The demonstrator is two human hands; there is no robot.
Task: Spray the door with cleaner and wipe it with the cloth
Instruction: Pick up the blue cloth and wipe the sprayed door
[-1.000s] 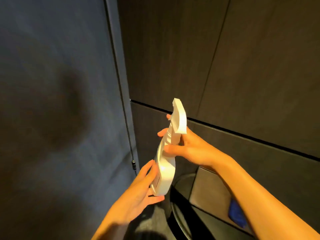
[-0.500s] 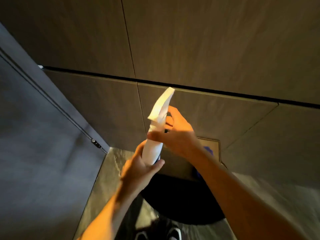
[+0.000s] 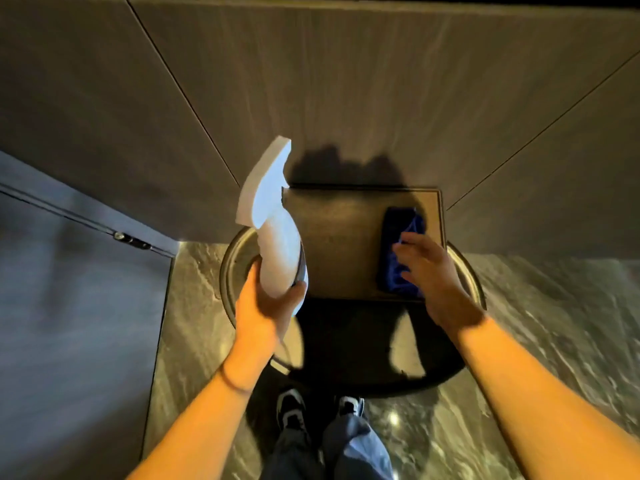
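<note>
My left hand (image 3: 265, 308) grips the base of a white spray bottle (image 3: 268, 220), holding it upright with the nozzle pointing away toward the wall. A blue cloth (image 3: 400, 249) lies folded on the right side of a brown rectangular tray (image 3: 332, 237). My right hand (image 3: 434, 278) hovers over the near part of the cloth with fingers spread, and I cannot tell whether they touch it. The dark grey door (image 3: 62, 306) stands at the left, its hinge (image 3: 130, 239) visible at the edge.
The tray rests on a round dark side table (image 3: 446, 368) directly in front of my feet (image 3: 318, 410). Wood-panelled wall (image 3: 346, 81) rises behind it. Marble floor (image 3: 540, 323) spreads to the right and between the table and the door.
My right hand has let go of the spray bottle and dropped down to the blue cloth. The left hand now holds the bottle alone. My view has tilted down toward the table.
</note>
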